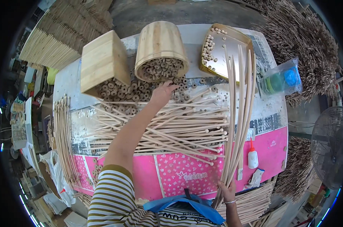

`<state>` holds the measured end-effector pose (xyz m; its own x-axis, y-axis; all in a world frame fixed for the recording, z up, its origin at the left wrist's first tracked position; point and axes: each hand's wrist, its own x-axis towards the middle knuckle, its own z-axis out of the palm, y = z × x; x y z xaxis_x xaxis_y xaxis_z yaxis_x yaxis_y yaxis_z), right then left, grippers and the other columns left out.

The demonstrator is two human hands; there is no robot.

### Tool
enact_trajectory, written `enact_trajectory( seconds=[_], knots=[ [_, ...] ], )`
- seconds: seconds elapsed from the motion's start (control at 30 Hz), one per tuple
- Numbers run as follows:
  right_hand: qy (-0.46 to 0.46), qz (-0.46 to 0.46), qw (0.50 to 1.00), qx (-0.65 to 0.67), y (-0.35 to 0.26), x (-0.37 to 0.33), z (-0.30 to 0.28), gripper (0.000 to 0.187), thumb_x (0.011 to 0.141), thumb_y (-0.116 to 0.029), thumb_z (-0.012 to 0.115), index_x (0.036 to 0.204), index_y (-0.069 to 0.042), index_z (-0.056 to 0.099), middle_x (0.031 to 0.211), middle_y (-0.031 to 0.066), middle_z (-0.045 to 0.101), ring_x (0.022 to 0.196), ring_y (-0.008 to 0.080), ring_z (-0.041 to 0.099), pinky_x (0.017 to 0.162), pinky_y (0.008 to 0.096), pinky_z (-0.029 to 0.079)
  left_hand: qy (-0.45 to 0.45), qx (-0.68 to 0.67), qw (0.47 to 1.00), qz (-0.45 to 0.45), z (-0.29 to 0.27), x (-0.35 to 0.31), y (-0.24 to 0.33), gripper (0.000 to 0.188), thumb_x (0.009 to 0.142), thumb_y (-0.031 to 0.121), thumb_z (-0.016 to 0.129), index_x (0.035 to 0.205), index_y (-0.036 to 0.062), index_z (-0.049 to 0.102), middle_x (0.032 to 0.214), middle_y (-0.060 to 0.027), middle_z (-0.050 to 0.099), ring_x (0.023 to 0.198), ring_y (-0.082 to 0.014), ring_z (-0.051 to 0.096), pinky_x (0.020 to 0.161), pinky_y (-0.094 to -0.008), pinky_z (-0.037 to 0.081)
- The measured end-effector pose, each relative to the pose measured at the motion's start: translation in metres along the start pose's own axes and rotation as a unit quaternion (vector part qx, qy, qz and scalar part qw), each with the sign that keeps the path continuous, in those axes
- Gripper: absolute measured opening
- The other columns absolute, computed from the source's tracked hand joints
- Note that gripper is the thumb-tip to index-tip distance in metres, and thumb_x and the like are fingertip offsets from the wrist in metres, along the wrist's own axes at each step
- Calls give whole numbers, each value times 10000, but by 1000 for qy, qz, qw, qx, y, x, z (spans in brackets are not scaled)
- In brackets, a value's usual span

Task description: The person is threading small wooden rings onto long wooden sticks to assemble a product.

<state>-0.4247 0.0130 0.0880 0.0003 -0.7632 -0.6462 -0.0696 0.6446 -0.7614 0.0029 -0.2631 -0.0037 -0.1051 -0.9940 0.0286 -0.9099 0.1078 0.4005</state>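
My left hand [164,93] reaches over the loose brown wooden rings [141,90] in front of a tipped wooden bucket [160,39]. Its fingers are drawn together at the rings; what they pinch, if anything, is hidden. Down at the lower right, my right hand [227,192] is closed around the lower ends of several long pale wooden sticks [236,113], which stand up and fan out slightly toward the top. Between my hands lies a loose heap of wooden sticks [175,130], many with round balls on their right ends.
A wooden box [105,60] lies tipped at left, spilling rings. A shallow tray [226,49] of wooden beads stands at back right, beside a bagged bottle [281,81]. A glue bottle [252,155] and a glove [256,177] lie right. Bundled sticks [63,136] line the left edge.
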Motion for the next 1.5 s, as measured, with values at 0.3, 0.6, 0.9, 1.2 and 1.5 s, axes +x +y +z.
enact_trajectory(
  seconds=[0.3,0.6,0.9,1.2,1.5],
  knots=[
    [13,17,1000,-8,-4,23,3,330,820,-38,681,1111,-10,529,852,55,623,707,133,622,628,265,526,-33,16,999,-24,11,12,-15,541,767,253,732,1273,279,539,1202,-99,508,972,-342,612,832,-436,516],
    [7,21,1000,22,-8,21,9,316,827,-50,688,1101,-13,534,854,45,614,717,118,613,637,262,526,-92,19,995,17,-3,7,-16,622,740,358,750,1313,312,511,1306,-167,455,1060,-348,577,872,-437,501],
    [10,21,999,23,-5,22,16,296,833,-10,671,1101,-11,545,863,50,626,719,122,621,635,252,525,-70,37,997,15,7,6,-10,538,703,268,785,1195,266,569,1217,-101,488,1056,-328,575,898,-413,492],
    [16,12,1000,19,-7,24,18,309,837,2,666,1118,-10,538,861,53,627,717,116,622,634,251,533,14,-75,996,-49,6,3,-18,466,641,151,789,1070,196,612,1141,-85,554,1016,-342,573,888,-410,486],
    [7,12,999,31,-2,20,10,301,843,-1,661,1115,-4,534,868,52,620,710,121,619,636,253,529,-4,-705,653,-277,-38,-10,-26,397,884,239,640,1242,123,514,1121,0,559,1003,-119,542,862,-326,479]
  ],
)
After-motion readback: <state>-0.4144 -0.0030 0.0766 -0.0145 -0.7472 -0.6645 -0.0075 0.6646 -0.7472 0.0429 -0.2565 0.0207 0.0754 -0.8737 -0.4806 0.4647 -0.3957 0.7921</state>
